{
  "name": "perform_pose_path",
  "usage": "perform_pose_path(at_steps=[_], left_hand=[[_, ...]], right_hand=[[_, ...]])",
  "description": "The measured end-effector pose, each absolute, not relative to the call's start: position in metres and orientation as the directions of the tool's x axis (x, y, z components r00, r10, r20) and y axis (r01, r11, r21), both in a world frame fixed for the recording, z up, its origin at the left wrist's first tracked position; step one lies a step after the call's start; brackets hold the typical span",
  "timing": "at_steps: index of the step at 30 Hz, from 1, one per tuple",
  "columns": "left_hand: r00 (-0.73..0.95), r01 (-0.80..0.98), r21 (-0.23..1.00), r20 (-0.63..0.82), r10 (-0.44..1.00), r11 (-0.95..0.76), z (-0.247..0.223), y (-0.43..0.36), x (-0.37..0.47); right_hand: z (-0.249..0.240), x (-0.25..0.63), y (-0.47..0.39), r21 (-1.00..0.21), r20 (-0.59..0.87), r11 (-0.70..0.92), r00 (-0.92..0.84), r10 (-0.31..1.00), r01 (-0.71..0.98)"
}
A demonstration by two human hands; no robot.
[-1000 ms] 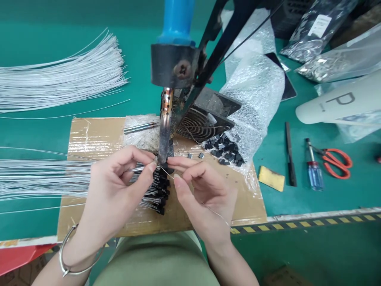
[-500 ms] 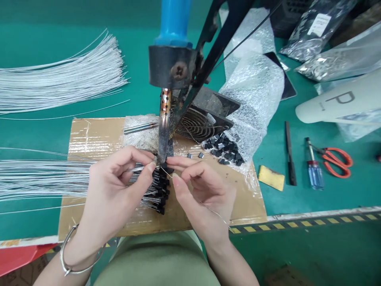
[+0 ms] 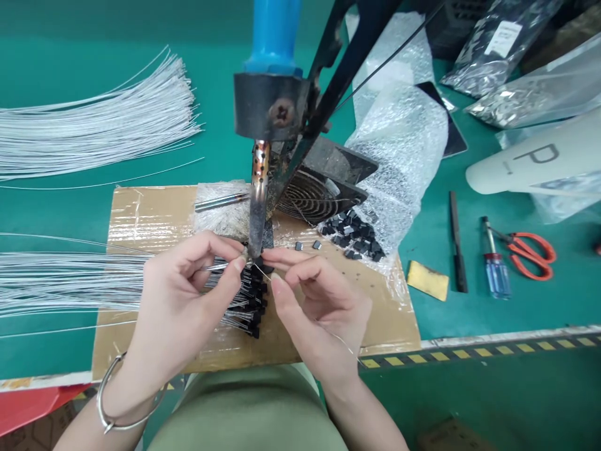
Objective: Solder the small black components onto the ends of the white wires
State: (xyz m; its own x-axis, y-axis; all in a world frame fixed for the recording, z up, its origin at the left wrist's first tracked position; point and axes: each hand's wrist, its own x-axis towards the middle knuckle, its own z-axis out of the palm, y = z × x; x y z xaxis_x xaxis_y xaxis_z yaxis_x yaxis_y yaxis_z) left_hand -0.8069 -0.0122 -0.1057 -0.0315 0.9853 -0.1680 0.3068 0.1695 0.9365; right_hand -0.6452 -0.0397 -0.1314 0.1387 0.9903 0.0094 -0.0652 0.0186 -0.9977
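A soldering iron [image 3: 257, 213] with a blue handle points straight down between my hands, held in a black clamp. My left hand [image 3: 181, 300] pinches a thin wire [image 3: 216, 265] by its end at the iron's tip; the exact joint is hidden by my fingertips. My right hand [image 3: 323, 307] has thin solder wire [image 3: 263, 273] between thumb and fingers, its end at the tip and its tail trailing across the palm. Below the fingertips lie silvery wires [image 3: 70, 282] with small black connectors [image 3: 256, 300] on their ends.
Cardboard [image 3: 375, 307] lies under the work. Behind the iron stands a black fan [image 3: 314, 194], beside loose black pieces [image 3: 357, 235] and bubble wrap [image 3: 399, 144]. More wires [image 3: 103, 131] lie at the back left. At right are a yellow sponge [image 3: 427, 280], a screwdriver [image 3: 496, 269] and red-handled scissors [image 3: 530, 255].
Almost nothing differs. My right thumb has shifted very slightly left, and my left hand has moved a touch to the right; both keep their grips at the iron's tip.
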Motion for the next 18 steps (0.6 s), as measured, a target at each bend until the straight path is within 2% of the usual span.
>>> perform_pose_path(at_steps=[7, 18], left_hand=[[-0.002, 0.261, 0.955, -0.143, 0.990, 0.138, -0.1059, -0.0140, -0.8085], [-0.022, 0.290, 0.951, -0.106, 0.994, 0.108, -0.1066, -0.0126, -0.8062]], right_hand=[[-0.1319, -0.6470, -0.0400, -0.998, 0.027, 0.037, 0.153, 0.988, -0.058], [-0.1317, -0.6489, -0.0394, -0.997, 0.065, 0.069, 0.179, 0.982, -0.021]])
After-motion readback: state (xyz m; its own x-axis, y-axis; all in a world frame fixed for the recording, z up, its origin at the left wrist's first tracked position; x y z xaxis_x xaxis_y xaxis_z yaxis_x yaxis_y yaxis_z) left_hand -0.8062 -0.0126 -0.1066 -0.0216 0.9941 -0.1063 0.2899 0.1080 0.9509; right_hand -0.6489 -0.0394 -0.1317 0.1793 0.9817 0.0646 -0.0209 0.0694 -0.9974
